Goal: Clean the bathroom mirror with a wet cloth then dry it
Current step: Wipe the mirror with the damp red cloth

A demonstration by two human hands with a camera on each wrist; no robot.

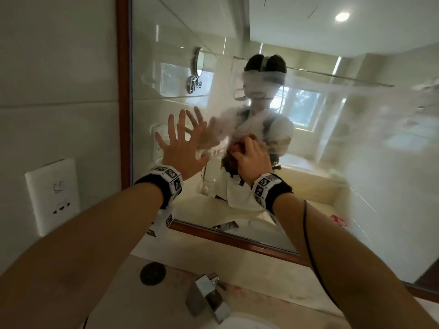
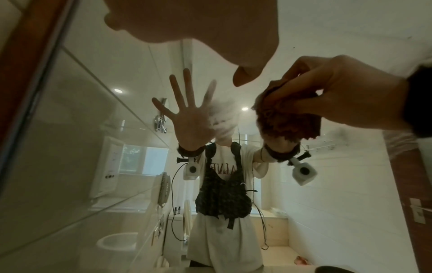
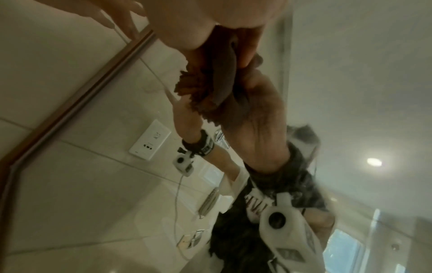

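The wood-framed mirror [image 1: 178,55] fills the wall ahead, with wet cloudy smears across its middle and right. My right hand [image 1: 251,162] grips a bunched reddish-brown cloth [image 1: 237,148] and presses it against the glass near the centre. The left wrist view shows the cloth [image 2: 287,120] wadded under the curled fingers [image 2: 339,92]; in the right wrist view the cloth [image 3: 210,83] meets its own reflection. My left hand [image 1: 180,148] is open, fingers spread wide, at the glass just left of the cloth. Whether its fingertips touch the glass I cannot tell.
Below the mirror runs a pale stone counter with a chrome faucet [image 1: 206,298], a black round knob [image 1: 152,273] and the white basin rim [image 1: 249,321]. A white socket plate [image 1: 53,195] sits on the tiled wall left of the frame [image 1: 123,91].
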